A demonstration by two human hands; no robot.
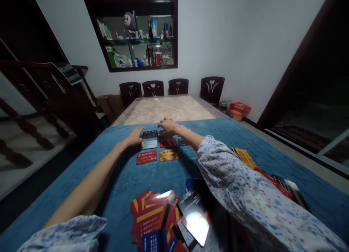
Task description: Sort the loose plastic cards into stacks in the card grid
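**Both hands at the dark card**

On the blue cloth [68,165], our left hand [135,136] lies flat and open at mid-frame, its fingertips touching the left end of the dark card [149,134]. Our right hand [169,126] rests palm down with fingers loosely spread at the card's right end, and neither hand grips it. Just below lie a grey card [149,144], a red card [146,157] and a gold card [168,154]. A loose pile [152,219] fills the bottom centre. More cards [272,179] lie at the right.

Short white sleeves [245,194], blue-speckled
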